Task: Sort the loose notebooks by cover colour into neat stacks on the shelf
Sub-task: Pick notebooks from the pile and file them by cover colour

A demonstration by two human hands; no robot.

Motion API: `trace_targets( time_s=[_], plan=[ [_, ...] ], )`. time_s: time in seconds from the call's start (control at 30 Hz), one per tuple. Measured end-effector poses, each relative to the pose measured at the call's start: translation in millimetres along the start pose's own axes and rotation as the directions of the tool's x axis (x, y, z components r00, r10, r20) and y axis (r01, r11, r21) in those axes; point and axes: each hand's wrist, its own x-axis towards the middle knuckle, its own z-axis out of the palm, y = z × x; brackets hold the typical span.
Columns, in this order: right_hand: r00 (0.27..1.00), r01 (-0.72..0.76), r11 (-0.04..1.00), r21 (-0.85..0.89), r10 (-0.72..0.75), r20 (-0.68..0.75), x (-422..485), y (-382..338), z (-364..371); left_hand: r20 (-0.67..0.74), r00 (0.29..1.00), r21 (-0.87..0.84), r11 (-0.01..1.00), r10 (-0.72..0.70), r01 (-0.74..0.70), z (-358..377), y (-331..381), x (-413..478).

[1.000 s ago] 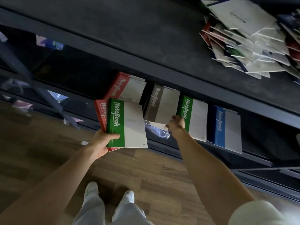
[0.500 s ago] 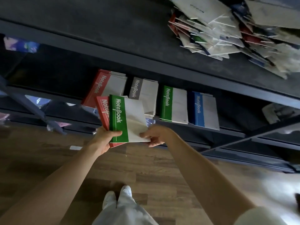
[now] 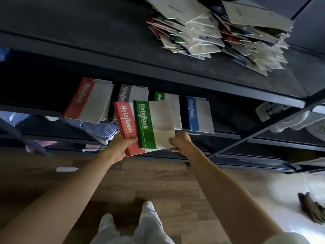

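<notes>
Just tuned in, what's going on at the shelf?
A person is sorting notebooks. The left hand grips a red notebook with a green notebook lying on it; the right hand pinches the green one's lower corner. A red stack, grey stack, green stack and blue stack sit on the lower shelf, and an unsorted pile lies on the top shelf.

so the dark metal shelf unit's top board (image 3: 88, 29) has a messy heap of loose pale-backed notebooks (image 3: 219, 32) sitting toward its right end; the lower shelf board (image 3: 226, 134) carries four piles in a row, left to right: red-spined notebook stack (image 3: 88, 101); grey-spined notebook stack (image 3: 133, 93); green-spined notebook stack (image 3: 174, 110); blue-spined notebook stack (image 3: 198, 114)
</notes>
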Motion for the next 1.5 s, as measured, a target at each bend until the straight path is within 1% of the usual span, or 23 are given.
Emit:
trace_targets(
  time_s=[0.13, 0.27, 0.5, 0.57, 0.7, 0.87, 0.97, 1.03, 1.1, 1.23, 1.3, 1.4, 1.5],
  plan=[
    [0.999, 0.006, 1.0, -0.02, -0.007, -0.054, 23, 0, -28, -0.054, 0.998, 0.037, 0.999, -0.02, 0.022, 17, -3, 13],
    [0.994, -0.016, 0.998, 0.066, 0.022, -0.105, 53, -5, -50, -0.113, 0.993, 0.024, 0.999, -0.039, 0.041, 33, -13, 25],
    [0.996, 0.002, 0.996, 0.093, 0.007, -0.091, 88, -21, -55, -0.218, 0.975, -0.021, 0.999, -0.053, 0.05, 34, -30, 35],
    [0.995, 0.024, 0.999, 0.036, -0.02, -0.098, 95, -24, -51, -0.254, 0.967, -0.036, 0.999, -0.035, 0.027, 31, -31, 37],
    [0.992, 0.05, 0.988, -0.147, -0.066, -0.107, 105, -26, -45, -0.295, 0.955, -0.03, 0.999, 0.01, -0.02, 33, -31, 35],
    [0.988, 0.051, 0.977, -0.206, -0.08, -0.134, 111, -20, -38, -0.292, 0.956, 0.003, 1.0, 0.011, -0.011, 30, -34, 28],
    [0.983, 0.065, 0.959, -0.276, -0.109, -0.149, 104, -19, -37, -0.282, 0.959, 0.025, 1.0, 0.014, -0.007, 26, -30, 23],
    [0.982, 0.09, 0.925, -0.368, -0.143, -0.121, 96, -21, -35, -0.272, 0.962, 0.04, 0.999, 0.021, -0.011, 23, -24, 18],
    [0.979, 0.139, 0.867, -0.479, -0.194, -0.067, 85, -26, -29, -0.264, 0.963, 0.068, 0.997, 0.044, -0.027, 17, -17, 16],
    [0.949, 0.289, 0.7, -0.653, -0.301, 0.097, 62, -38, -1, -0.262, 0.96, 0.091, 0.993, 0.1, -0.079, -2, 4, 12],
    [0.921, 0.365, 0.613, -0.701, -0.347, 0.176, 50, -44, 19, -0.25, 0.961, 0.08, 0.992, 0.115, -0.098, -17, 14, 10],
    [0.884, 0.429, 0.482, -0.764, -0.4, 0.244, 33, -55, 51, -0.24, 0.96, 0.082, 0.988, 0.146, -0.13, -48, 28, 11],
    [0.88, 0.428, 0.43, -0.795, -0.4, 0.258, 20, -66, 85, -0.232, 0.962, 0.051, 0.989, 0.145, -0.137, -84, 41, 14]
  ],
)
